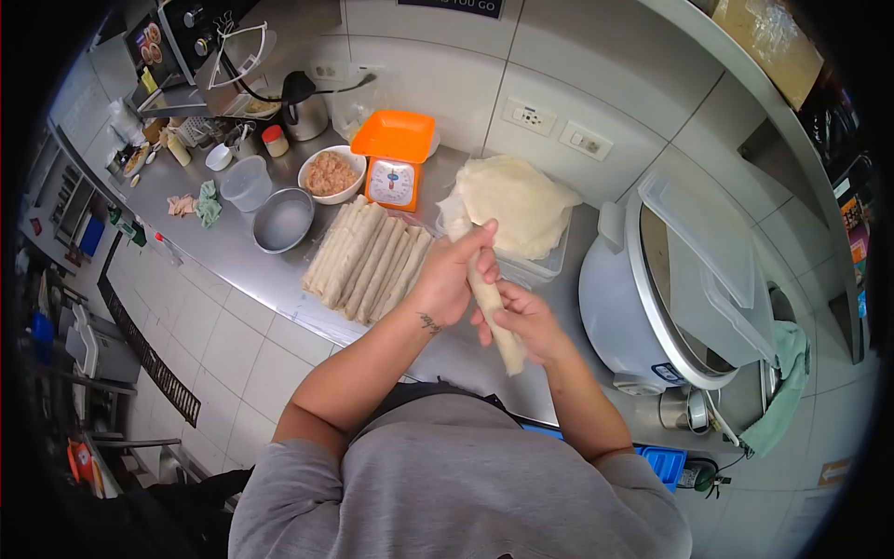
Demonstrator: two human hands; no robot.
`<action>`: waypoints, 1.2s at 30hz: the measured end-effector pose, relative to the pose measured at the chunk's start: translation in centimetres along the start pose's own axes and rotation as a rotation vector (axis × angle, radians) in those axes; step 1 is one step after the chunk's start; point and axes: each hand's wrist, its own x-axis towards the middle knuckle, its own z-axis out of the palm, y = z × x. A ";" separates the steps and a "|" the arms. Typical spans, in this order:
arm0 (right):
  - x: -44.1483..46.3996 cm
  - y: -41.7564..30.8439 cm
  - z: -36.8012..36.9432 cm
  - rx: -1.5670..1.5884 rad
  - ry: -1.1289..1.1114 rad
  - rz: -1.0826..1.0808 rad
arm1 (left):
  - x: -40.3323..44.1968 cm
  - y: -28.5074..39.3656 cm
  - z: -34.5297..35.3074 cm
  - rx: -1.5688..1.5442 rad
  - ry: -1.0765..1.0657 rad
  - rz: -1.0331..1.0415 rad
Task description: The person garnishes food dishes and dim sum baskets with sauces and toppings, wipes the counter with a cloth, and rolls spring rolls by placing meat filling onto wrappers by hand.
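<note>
Both hands hold a long, pale uncooked spring roll (486, 296) in the air above the counter. My left hand (449, 279) is wrapped round its upper part, thumb along the top. Lower down, my right hand (529, 321) grips the roll with thumb and fingers; its bottom end sticks out below. Beyond the hands, a stack of thin round wrappers (518, 200) lies on a clear plastic container (549, 270). To the left, several finished spring rolls (363, 256) lie side by side in a pile.
Behind the rolls stand an orange kitchen scale (392, 177) and a white bowl of minced filling (332, 174). A metal bowl (283, 221) sits further left on the steel counter (244, 272). At right, a large rice cooker (619, 293) carries plastic lids (694, 224). A kettle (304, 110) is at the back.
</note>
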 end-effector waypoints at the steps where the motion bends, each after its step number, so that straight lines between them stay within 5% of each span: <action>1: -0.2 0.3 -1.2 0.016 0.022 -0.021 | 0.2 -0.1 -0.3 -0.077 -0.056 0.002; 5: -0.7 1.2 -3.7 -0.442 0.457 -0.207 | -1.2 0.9 1.9 0.165 0.046 0.224; 8: -1.8 -1.5 0.8 -1.040 0.524 -0.798 | -1.3 0.0 2.9 0.450 0.151 0.344; 14: -1.1 -4.7 3.7 -1.539 0.459 -1.015 | -1.8 -1.8 2.7 0.824 0.110 0.438; 20: -0.6 -6.0 3.2 -1.645 0.299 -0.964 | -2.2 -2.5 1.7 0.806 -0.021 0.360; 26: 1.1 -6.5 2.2 -0.815 0.159 -0.742 | -2.3 -1.9 1.5 0.879 -0.121 0.271; 29: 1.5 -6.7 1.2 -0.830 -0.003 -0.694 | -2.6 -1.5 2.1 0.825 -0.169 0.219; 36: 0.9 -7.6 2.0 -1.263 0.024 -0.910 | -2.0 -1.2 1.0 0.648 -0.266 0.074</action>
